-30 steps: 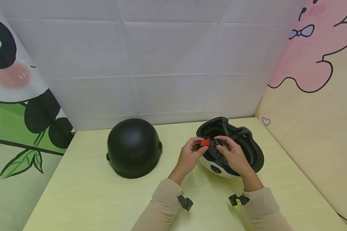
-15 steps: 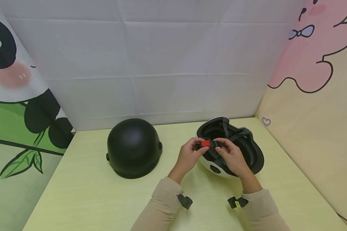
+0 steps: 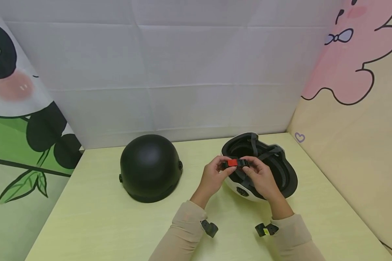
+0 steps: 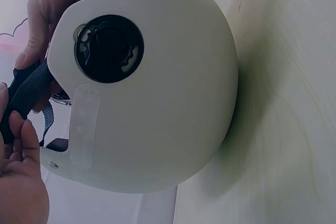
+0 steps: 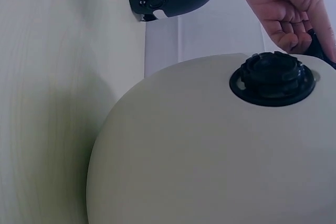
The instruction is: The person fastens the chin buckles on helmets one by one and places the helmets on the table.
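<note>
Head view, read like a clock with twelve at the far side: a white backdrop stands at twelve behind your pale yellow table, with a panda-like print at nine and a pink cartoon figure at two. At four o'clock, your white helmet sits on the table, hollow side up and tilted, its black lining showing. Level with it toward nine, well apart, a matte black helmet rests crown up. Your beige sleeves come in from about five, each with a small dark wrist device at the cuff. Your left hand pinches the red-and-black buckle from its eight o'clock side; your right hand pinches its black end from four. That buckle hangs over the helmet's rim, at nine o'clock from the middle of the hollow; you cannot tell whether its halves are fully joined. From the left wrist, black strap runs between your fingers at nine. Smallest, a round black dial marks the white shell at seven.
</note>
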Demonstrator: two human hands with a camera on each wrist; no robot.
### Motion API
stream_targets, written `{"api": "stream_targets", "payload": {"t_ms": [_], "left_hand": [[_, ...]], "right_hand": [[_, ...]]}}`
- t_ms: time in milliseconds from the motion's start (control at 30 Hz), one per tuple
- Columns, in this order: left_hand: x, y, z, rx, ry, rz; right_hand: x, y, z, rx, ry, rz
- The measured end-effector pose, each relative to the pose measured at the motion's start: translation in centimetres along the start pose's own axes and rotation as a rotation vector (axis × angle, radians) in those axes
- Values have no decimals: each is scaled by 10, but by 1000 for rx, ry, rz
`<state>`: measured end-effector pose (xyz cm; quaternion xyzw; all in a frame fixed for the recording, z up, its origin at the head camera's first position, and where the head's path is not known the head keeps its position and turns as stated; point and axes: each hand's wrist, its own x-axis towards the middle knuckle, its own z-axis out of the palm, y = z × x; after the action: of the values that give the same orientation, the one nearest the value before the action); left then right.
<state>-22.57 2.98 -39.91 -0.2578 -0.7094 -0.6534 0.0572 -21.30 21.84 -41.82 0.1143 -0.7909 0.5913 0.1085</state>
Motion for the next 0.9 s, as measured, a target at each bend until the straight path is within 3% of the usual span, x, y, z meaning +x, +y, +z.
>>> {"api": "stream_targets", "payload": {"t_ms": [433, 667, 900], "left_hand": [[-2, 2, 4, 40, 4, 0], [4, -34, 9, 34, 11, -44], [4, -38, 9, 38, 21, -18]], "right_hand": [[-1, -6, 6, -44, 19, 9], [0, -4, 3, -57, -1, 22], [1, -4, -1, -70, -15, 41]]}}
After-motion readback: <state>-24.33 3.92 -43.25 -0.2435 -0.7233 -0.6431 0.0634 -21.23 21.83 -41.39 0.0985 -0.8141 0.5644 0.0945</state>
